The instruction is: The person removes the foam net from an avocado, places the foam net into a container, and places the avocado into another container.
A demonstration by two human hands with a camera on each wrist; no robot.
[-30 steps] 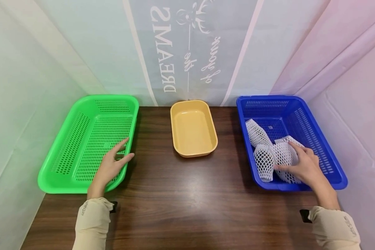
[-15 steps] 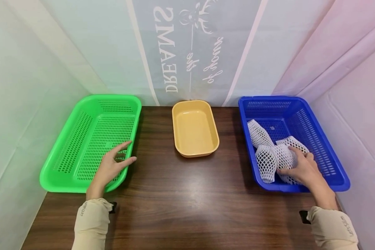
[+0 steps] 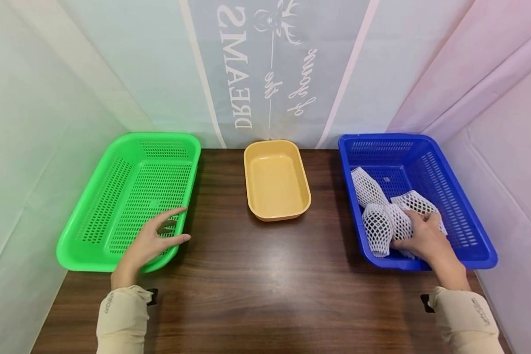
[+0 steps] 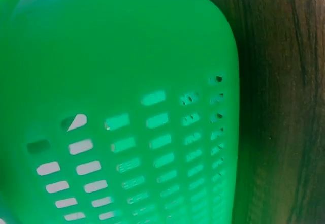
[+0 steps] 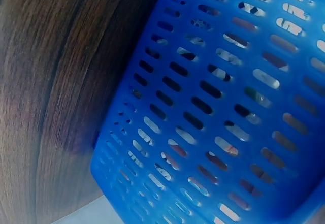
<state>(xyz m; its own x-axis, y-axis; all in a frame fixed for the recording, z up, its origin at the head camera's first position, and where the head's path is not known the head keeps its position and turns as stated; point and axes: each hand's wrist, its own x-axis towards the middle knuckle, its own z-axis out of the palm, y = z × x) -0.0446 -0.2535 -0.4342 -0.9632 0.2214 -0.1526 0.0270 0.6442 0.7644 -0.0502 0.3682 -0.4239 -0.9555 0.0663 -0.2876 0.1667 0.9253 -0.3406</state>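
Several items in white foam net sleeves lie in the front left part of the blue basket [image 3: 462,196]. My right hand [image 3: 429,241] reaches in over the front rim and holds one netted item [image 3: 399,222] between thumb and fingers. Left of that lies a second netted item [image 3: 377,230], with a third netted item [image 3: 368,187] behind it. Another sleeve [image 3: 418,201] lies beyond my knuckles. What the nets contain cannot be made out. My left hand [image 3: 146,243], fingers spread and holding nothing, hovers by the right rim of the green basket [image 3: 88,196].
Between the baskets, a yellow tray [image 3: 276,187] stands against the back wall on the dark wooden table [image 3: 265,285]. Cloth walls enclose the back and both sides. The wrist views show mostly the perforated green wall [image 4: 117,46] and blue wall [image 5: 195,102], hiding both hands.
My right hand has sunk lower around the netted item, its fingers more bent. My left hand has shifted slightly down and to the left, still spread.
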